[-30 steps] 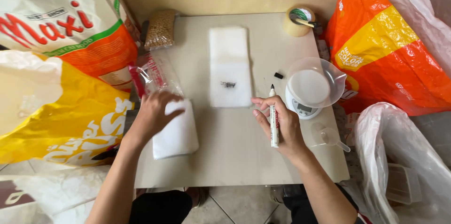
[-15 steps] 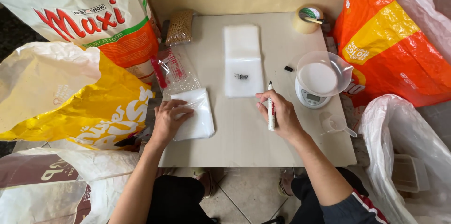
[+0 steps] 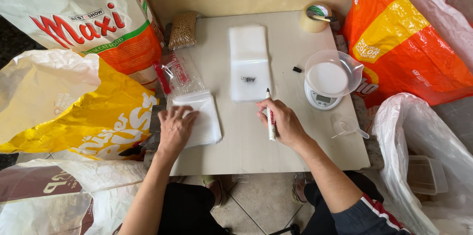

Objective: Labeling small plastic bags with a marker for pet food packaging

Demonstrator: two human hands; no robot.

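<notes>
At a pale square desk (image 3: 295, 146), our left hand (image 3: 175, 129) lies spread and flat on a small stack of clear plastic bags (image 3: 202, 119) near the left edge. Our right hand (image 3: 286, 124) pinches a white marker pen (image 3: 270, 116), its uncapped black tip pointing at a longer pile of clear bags (image 3: 249, 62). The small black cap (image 3: 296, 70) lies loose beside a white kitchen scale (image 3: 327, 79); the bare tip could smear the slippery plastic or dry out.
</notes>
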